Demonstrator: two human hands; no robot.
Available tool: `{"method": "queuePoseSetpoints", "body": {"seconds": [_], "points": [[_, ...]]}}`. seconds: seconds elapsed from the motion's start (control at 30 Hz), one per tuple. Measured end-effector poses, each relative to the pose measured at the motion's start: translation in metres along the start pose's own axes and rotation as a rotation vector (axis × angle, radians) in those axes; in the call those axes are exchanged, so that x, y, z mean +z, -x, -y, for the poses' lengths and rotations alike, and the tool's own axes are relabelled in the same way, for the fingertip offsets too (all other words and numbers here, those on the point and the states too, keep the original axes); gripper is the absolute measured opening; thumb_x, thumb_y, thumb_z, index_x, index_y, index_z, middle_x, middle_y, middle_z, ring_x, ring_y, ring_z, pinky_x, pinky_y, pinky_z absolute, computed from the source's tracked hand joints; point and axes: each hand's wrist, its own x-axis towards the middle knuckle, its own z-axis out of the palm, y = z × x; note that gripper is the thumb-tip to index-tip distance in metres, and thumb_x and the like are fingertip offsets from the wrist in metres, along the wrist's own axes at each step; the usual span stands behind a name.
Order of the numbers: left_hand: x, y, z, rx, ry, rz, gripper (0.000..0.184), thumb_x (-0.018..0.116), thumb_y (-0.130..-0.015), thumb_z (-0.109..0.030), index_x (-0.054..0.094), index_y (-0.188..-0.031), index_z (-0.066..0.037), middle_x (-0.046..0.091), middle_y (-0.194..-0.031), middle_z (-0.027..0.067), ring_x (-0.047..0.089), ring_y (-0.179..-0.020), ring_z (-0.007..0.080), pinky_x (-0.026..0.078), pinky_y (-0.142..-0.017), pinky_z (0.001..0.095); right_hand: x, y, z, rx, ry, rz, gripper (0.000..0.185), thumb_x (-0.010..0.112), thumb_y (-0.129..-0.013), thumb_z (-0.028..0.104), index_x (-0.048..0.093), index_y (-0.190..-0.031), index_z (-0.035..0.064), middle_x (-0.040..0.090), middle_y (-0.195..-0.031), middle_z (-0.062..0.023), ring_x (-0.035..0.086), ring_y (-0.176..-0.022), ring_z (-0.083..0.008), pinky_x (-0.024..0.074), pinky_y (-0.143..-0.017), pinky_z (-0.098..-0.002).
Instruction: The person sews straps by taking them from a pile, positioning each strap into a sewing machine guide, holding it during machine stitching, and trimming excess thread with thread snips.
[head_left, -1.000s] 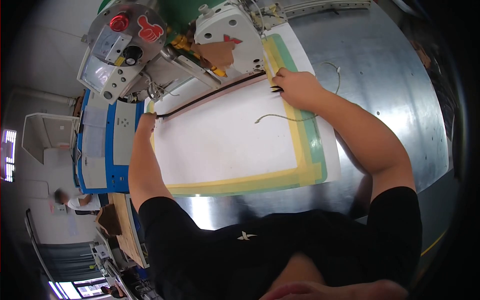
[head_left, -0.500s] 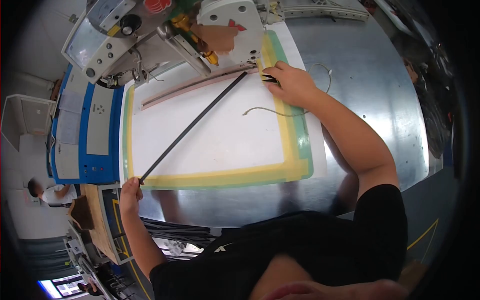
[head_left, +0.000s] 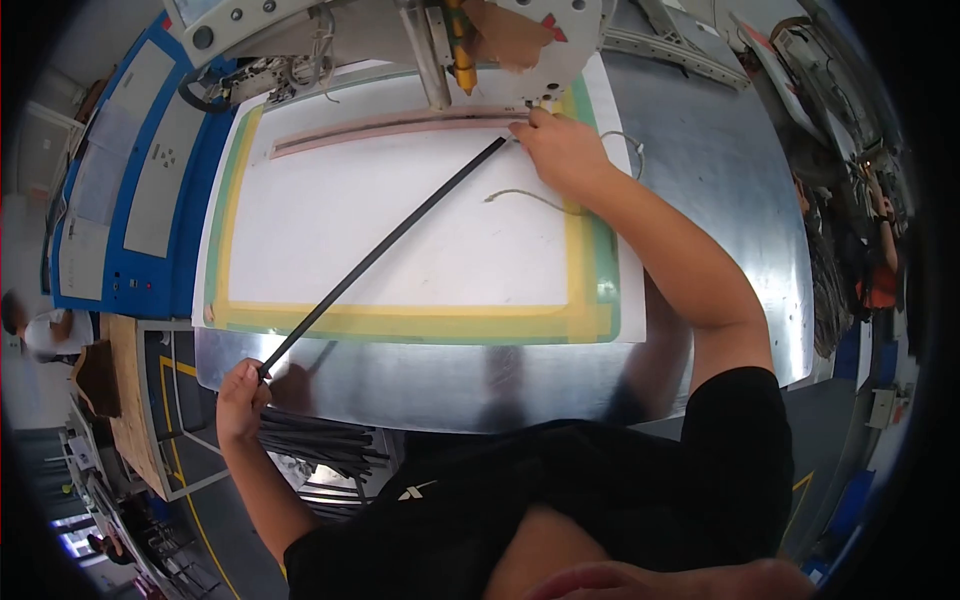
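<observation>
My left hand [head_left: 241, 402] is closed around the lower end of a long thin black strip [head_left: 385, 252], just past the front edge of the table. The strip slants up and right across a white sheet bordered with yellow and green tape [head_left: 420, 318]. Near its far end, my right hand [head_left: 562, 152] has its fingers pinched together at the right end of a pinkish slotted guide [head_left: 400, 128]. Whatever those fingers hold is hidden. A thin braided cord [head_left: 528, 196] lies partly beneath the right wrist.
A machine head with a brass-coloured cylinder [head_left: 463, 65] overhangs the back. Blue cabinets [head_left: 150, 190] stand left, beside a wooden bench [head_left: 135, 410]. Bundled black strips [head_left: 315, 445] sit below the metal table's front edge [head_left: 470, 400]. Another person [head_left: 50, 330] is far left.
The strip's lower end and my left hand have come down towards me, off the taped sheet. My right hand has shifted to the guide's end; the black pointed tool in it no longer shows.
</observation>
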Motion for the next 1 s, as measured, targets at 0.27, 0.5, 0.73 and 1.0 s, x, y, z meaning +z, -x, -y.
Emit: {"method": "queuePoseSetpoints", "body": {"seconds": [0.27, 0.5, 0.73, 1.0], "points": [[0.0, 0.003, -0.006, 0.132, 0.033, 0.055, 0.042, 0.063, -0.105, -0.039, 0.061, -0.097, 0.003, 0.044, -0.063, -0.0033, 0.033, -0.051, 0.0062, 0.029, -0.052, 0.0258, 0.002, -0.015, 0.013, -0.014, 0.026, 0.102, 0.03, 0.059, -0.093, 0.006, 0.075, -0.117, 0.0123, 0.067, -0.107, -0.0103, 0.07, -0.099, -0.0325, 0.0572, -0.082, -0.0449], [-0.003, 0.01, -0.008, 0.176, 0.086, 0.035, 0.044, 0.061, -0.106, -0.04, 0.058, -0.094, 0.002, 0.039, -0.062, -0.0037, 0.034, -0.053, 0.0074, 0.03, -0.053, 0.0264, -0.016, 0.004, 0.022, 0.218, -0.151, -0.019, 0.015, 0.065, -0.093, 0.011, 0.073, -0.106, 0.0101, 0.069, -0.113, -0.0108, 0.069, -0.099, -0.035, 0.056, -0.083, -0.0467], [0.073, -0.015, -0.056, 0.451, 0.145, 0.224, 0.041, 0.057, -0.106, -0.035, 0.056, -0.096, 0.004, 0.042, -0.064, -0.0021, 0.036, -0.056, 0.0081, 0.03, -0.056, 0.0272, -0.073, 0.062, 0.112, -0.294, -0.867, 0.301, 0.011, 0.066, -0.097, 0.009, 0.071, -0.105, 0.0039, 0.07, -0.096, -0.0132, 0.067, -0.087, -0.0364, 0.0544, -0.08, -0.0423], [0.249, -0.05, -0.104, 0.432, 0.404, 0.647, 0.037, 0.056, -0.108, -0.03, 0.062, -0.114, 0.007, 0.048, -0.074, -0.0027, 0.037, -0.063, 0.0052, 0.029, -0.058, 0.0235, -0.113, 0.107, 0.131, -0.06, -1.923, 0.331, 0.072, 0.07, -0.104, 0.03, 0.037, -0.163, 0.0062, 0.064, -0.081, -0.0037, 0.063, -0.077, -0.0094, 0.05, -0.074, -0.0263]]}}
